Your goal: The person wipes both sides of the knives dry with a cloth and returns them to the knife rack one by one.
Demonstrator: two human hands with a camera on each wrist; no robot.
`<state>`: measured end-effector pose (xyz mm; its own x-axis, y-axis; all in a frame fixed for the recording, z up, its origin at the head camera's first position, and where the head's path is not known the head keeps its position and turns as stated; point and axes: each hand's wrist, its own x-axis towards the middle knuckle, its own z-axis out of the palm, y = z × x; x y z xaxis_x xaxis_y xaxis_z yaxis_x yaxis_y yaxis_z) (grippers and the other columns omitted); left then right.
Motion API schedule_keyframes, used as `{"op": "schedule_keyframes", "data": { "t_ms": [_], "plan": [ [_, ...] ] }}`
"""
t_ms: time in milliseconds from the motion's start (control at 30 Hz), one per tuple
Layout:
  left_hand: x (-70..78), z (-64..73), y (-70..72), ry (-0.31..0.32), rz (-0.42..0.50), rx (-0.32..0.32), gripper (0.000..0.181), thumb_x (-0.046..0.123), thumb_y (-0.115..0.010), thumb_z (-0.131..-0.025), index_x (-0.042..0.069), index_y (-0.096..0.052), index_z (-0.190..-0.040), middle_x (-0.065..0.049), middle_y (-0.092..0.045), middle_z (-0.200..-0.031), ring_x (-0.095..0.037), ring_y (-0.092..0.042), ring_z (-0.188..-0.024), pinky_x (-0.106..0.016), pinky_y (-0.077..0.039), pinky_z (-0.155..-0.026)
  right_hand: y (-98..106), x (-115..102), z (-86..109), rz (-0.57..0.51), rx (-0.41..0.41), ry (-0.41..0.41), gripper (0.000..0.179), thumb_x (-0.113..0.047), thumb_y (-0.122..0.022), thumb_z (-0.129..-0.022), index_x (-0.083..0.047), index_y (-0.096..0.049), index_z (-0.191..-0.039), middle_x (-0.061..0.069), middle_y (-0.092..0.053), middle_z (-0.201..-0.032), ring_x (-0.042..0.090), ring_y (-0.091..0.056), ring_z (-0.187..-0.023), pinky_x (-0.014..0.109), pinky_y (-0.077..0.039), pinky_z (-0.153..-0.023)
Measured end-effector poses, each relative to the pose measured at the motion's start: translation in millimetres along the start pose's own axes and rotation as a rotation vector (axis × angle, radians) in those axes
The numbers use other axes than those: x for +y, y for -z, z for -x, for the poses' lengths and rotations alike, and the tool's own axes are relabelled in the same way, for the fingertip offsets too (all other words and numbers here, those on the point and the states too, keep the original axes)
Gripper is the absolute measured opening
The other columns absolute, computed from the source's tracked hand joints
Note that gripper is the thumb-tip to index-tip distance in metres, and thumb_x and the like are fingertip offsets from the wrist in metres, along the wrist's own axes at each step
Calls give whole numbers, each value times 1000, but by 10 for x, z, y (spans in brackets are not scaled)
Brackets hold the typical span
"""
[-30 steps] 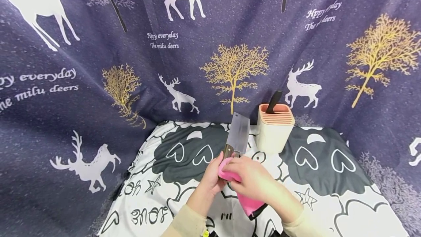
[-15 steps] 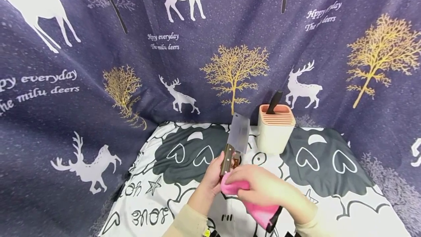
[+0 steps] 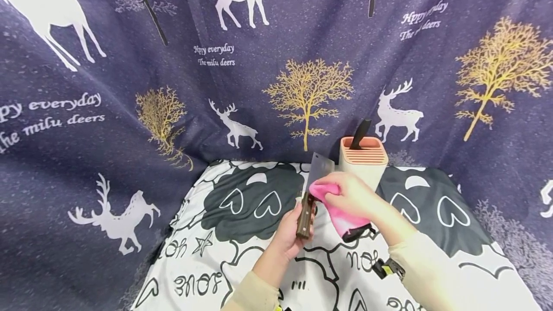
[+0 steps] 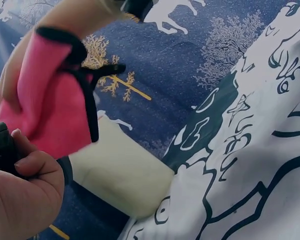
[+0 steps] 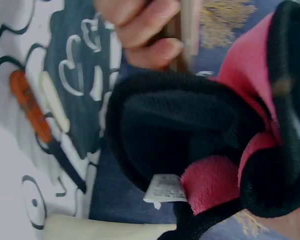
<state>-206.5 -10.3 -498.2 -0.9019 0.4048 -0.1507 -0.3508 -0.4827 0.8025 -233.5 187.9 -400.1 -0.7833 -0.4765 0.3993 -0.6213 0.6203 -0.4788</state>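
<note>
cleaver, rectangular steel blade, brown wooden handle: held by my left hand, fingers curled round the handle. pink, black-edged plush cloth: pinched by my right hand over the blade's base, beyond my left fingers. cream, orange-topped knife holder: just past my right fingers.

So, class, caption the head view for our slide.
Left grip holding a cleaver's handle, right grip with a pink cloth at the blade, cream knife block behind.
</note>
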Motion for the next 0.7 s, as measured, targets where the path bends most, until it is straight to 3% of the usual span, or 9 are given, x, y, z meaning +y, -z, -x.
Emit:
{"op": "schedule_keyframes", "data": {
  "t_ms": [100, 233, 367, 700],
  "plan": [
    [-21, 5, 0, 4, -13, 2, 51, 43, -32, -112, 0, -55, -127, 2, -56, -88, -2, -54, -56, -14, -47, -50, -163, -20, -27, 104, 7, -15, 33, -13, -72, -84, -17, -76, -117, -2, -77, -108, 18, -73, -100, 42, -59, -91],
    [-34, 29, 20, 0, -12, -3, 44, 43, -32, -112, 8, -59, -113, 4, -59, -87, -1, -56, -53, -16, -46, -49, -335, -79, -11, 255, 31, 85, 30, -16, -75, -83, -18, -77, -113, -2, -77, -108, 19, -73, -99, 41, -59, -90],
    [-32, 40, 29, -9, 2, -10, 41, 43, -31, -112, 14, -59, -107, 7, -61, -86, -1, -57, -52, -16, -47, -49, -364, -125, -1, 340, 46, 169, 23, -17, -76, -83, -20, -77, -106, -4, -76, -108, 21, -72, -98, 41, -57, -90],
    [-47, 15, 43, -18, 36, -71, 47, 43, -25, -113, 21, -64, -100, 9, -64, -74, -1, -56, -53, -16, -45, -51, -381, -260, 89, 459, 23, 209, 25, -18, -78, -77, -23, -77, -101, -6, -74, -106, 23, -69, -92, 38, -57, -81]
  ]
}}
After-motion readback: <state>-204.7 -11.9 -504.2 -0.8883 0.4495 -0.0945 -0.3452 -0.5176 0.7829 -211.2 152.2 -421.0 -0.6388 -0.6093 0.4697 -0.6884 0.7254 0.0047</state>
